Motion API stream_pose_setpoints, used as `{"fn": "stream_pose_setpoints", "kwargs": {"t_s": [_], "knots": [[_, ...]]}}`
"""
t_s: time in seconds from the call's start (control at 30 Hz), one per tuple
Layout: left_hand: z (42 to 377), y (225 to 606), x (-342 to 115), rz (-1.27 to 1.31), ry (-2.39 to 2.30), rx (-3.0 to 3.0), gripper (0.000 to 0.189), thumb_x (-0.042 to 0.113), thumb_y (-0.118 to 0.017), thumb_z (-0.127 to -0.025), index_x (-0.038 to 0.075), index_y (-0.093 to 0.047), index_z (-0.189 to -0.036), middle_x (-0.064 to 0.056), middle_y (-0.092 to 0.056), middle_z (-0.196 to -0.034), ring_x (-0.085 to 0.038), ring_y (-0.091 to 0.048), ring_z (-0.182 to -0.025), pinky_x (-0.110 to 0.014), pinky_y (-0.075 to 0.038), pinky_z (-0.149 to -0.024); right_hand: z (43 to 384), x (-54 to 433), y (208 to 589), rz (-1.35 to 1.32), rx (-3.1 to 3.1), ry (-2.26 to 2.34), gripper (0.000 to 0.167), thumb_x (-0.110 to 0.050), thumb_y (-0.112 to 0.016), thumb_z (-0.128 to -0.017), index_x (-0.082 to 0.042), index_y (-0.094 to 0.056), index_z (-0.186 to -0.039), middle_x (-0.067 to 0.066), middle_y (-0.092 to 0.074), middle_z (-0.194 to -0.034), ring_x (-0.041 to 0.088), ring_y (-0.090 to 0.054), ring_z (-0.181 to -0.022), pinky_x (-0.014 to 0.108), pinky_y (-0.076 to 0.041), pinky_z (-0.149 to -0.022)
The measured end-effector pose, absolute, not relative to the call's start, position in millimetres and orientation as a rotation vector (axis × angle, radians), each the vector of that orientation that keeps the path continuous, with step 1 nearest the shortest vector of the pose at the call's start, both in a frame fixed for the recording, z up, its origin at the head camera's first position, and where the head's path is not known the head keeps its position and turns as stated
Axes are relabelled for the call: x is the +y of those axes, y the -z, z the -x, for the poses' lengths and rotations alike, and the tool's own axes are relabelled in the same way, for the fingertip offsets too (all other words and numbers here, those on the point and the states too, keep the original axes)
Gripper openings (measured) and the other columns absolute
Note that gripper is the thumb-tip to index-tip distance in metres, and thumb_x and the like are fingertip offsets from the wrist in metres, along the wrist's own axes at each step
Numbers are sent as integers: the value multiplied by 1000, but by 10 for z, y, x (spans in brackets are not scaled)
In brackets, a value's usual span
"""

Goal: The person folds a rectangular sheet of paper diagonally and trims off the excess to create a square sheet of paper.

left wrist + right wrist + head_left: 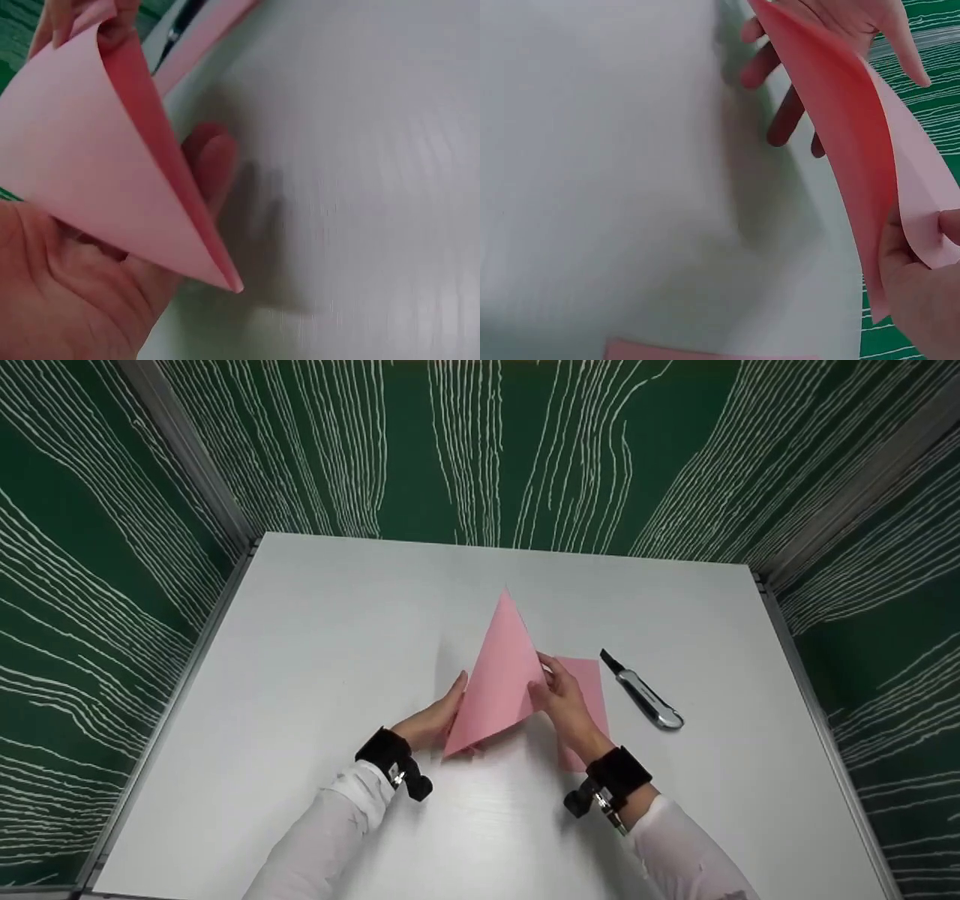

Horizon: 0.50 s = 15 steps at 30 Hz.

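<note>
**Two hands on a folded pink sheet**

Holding a smooth, matte pink paper sheet folded into a tall triangle (499,675), both hands lift it off the pale grey laminate tabletop (315,660), its sharp apex pointing away from the person. The left hand (435,721) lies along the triangle's left edge with fingers (214,161) nearly straight behind the paper and the palm cupped under the lower corner; the thumb's place is hidden by the sheet. The right hand (561,703) pinches the triangle's right edge between thumb and curled fingers (541,690), as the right wrist view shows, where the thumb tip presses on the pale outer face. The paper is thin and pliant: its two layers bow apart into a soft cone, the inner face a deeper pink, the fold line crisp down to a pointed corner just below the left fingers.

One second flat pink paper rectangle (589,690) lies on the table directly under and beyond the right fingers, partly covered by that hand. One utility knife with a silver metal body and black tip (643,697) lies well to the outside of the right fingers, apart from the flat sheet, angled with its black end away from the person. Each wrist carries one black strap with a small camera mount (394,761), above white sleeves (322,832). Green walls streaked with thin white lines (90,585) enclose the table on three sides.
</note>
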<state>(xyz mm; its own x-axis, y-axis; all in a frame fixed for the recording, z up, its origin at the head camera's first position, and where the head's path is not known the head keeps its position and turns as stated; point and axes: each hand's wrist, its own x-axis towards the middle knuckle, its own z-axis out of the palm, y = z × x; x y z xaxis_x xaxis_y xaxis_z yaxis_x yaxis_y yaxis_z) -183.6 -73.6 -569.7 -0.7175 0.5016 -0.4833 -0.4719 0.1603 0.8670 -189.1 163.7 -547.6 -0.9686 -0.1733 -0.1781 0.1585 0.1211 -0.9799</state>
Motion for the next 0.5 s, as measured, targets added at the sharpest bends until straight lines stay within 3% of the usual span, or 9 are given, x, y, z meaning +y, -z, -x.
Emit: {"fn": "stream_pose_setpoints", "kwargs": {"t_s": [0.07,0.1,0.17,0.2,0.27,0.33,0.43,0.5], "knots": [[1816,5678,-737,-26,-1699,1512,92,78,-6,-94,11,-48,-142,-20,-70,-108,-36,-73,-93,-45,-60,-82,1888,1627,5477,-5,2167,1965,47,-5,-51,-103,-8,-41,-149,20,-62,-134,15,-64,-108,19,-54,-84],[1809,5673,-736,-34,-1715,1476,91,79,-8,-94,11,-50,-138,-14,-71,-96,-28,-74,-83,-39,-60,-75,1886,1621,5480,-16,2183,1976,45,-5,-53,-102,-6,-44,-146,19,-65,-127,12,-64,-102,19,-54,-81],[1800,5654,-734,-30,-1731,1469,90,79,-14,-94,10,-54,-134,-6,-70,-90,-18,-70,-80,-31,-57,-73,1886,1610,5492,-36,2199,2019,39,-5,-55,-101,-3,-49,-140,14,-70,-113,8,-63,-91,19,-52,-76],[1795,5647,-735,-16,-1731,1489,90,80,-17,-93,10,-53,-137,-3,-69,-93,-15,-68,-85,-29,-55,-78,1886,1603,5496,-47,2198,2047,37,-4,-56,-100,-2,-52,-137,10,-71,-106,7,-62,-87,19,-52,-74],[1789,5629,-737,7,-1709,1560,92,82,-24,-92,13,-41,-150,-2,-65,-121,-16,-63,-112,-31,-49,-98,1884,1594,5501,-57,2197,2096,33,-4,-59,-99,0,-55,-131,3,-71,-97,6,-62,-83,18,-52,-72],[1789,5607,-741,53,-1709,1609,95,82,-32,-90,17,-25,-159,-5,-44,-154,-22,-40,-144,-39,-33,-119,1880,1591,5500,-54,2197,2128,30,-5,-61,-98,0,-57,-127,0,-71,-94,5,-62,-81,18,-52,-70],[1806,5593,-751,61,-1749,1649,93,75,-42,-93,17,-17,-161,-7,-20,-167,-28,-20,-155,-47,-19,-126,1873,1597,5490,-55,2241,2128,27,-7,-64,-97,1,-59,-122,2,-71,-92,6,-63,-79,18,-53,-67],[1823,5586,-764,43,-1817,1661,81,63,-48,-97,16,-26,-158,-10,-25,-165,-29,-26,-152,-45,-24,-124,1873,1604,5482,-76,2280,2106,25,-8,-65,-96,1,-60,-119,4,-72,-92,6,-62,-77,18,-53,-65]]}}
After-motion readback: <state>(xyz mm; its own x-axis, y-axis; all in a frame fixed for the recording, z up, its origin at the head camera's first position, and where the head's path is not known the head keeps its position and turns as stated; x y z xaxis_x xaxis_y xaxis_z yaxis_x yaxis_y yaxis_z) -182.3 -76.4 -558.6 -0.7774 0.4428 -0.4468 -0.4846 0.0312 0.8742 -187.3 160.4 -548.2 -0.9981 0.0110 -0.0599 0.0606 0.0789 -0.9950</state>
